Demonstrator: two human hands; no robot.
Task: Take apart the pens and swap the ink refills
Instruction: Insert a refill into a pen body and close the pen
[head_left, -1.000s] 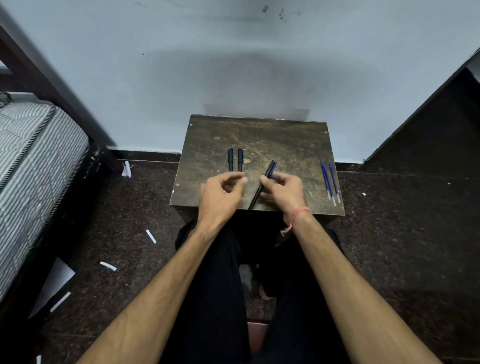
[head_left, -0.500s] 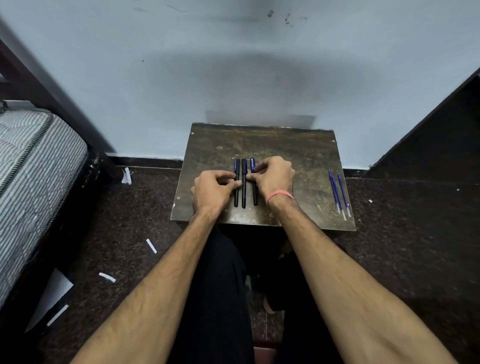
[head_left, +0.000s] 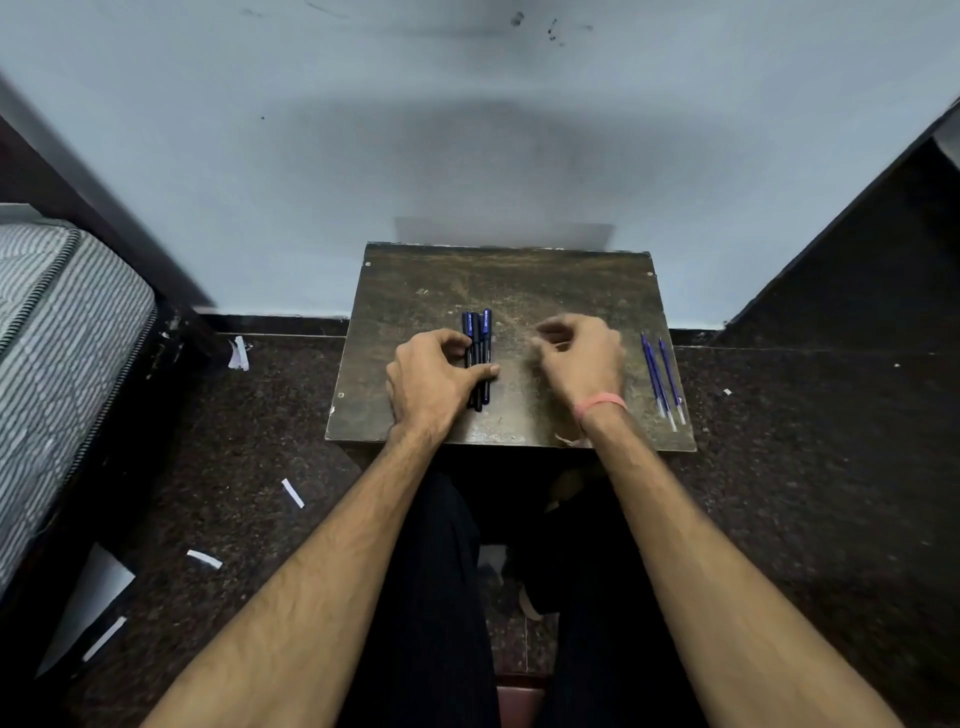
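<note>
Three dark pens (head_left: 479, 358) lie side by side near the middle of the small bench (head_left: 519, 280), and the left hand (head_left: 431, 382) grasps the bunch, fingers on their left and thumb laid across them. The right hand (head_left: 579, 353), blurred and loosely curled, hangs over the bench holding nothing I can see. Three blue ink refills (head_left: 662, 382) lie near the bench's right edge, well apart from the pens; paper scraps (head_left: 292, 492) lie on the floor beside a striped mattress (head_left: 57, 332).

pens (head_left: 479, 358), print too small to read
</note>
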